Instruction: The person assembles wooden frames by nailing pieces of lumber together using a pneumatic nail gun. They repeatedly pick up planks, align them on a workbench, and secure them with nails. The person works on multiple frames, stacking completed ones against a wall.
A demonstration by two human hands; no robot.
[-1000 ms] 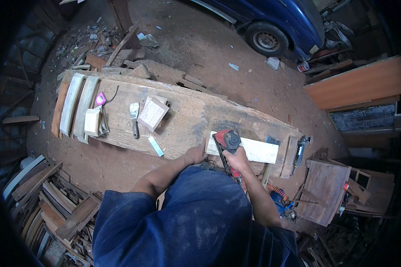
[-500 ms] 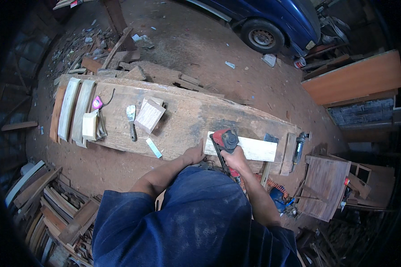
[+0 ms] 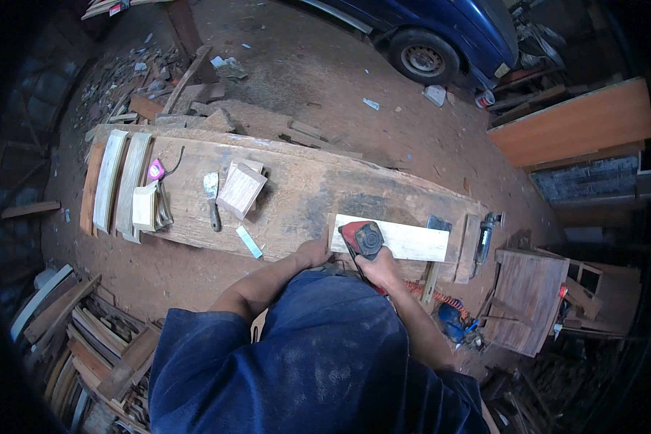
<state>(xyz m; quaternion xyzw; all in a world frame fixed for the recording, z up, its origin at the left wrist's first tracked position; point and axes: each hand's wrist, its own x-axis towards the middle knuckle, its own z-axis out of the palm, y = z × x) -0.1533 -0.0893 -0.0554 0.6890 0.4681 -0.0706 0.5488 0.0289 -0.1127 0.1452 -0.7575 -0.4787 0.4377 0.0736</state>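
The right hand (image 3: 378, 267) and the red-and-black power tool (image 3: 362, 237) now sit nearer the person's body (image 3: 318, 340). The far edge of the pale board (image 3: 416, 241), previously overlapped by the tool, is exposed.

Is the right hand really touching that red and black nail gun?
Touching. The head view shows the right hand wrapped around the red and black nail gun, with no gap between them.
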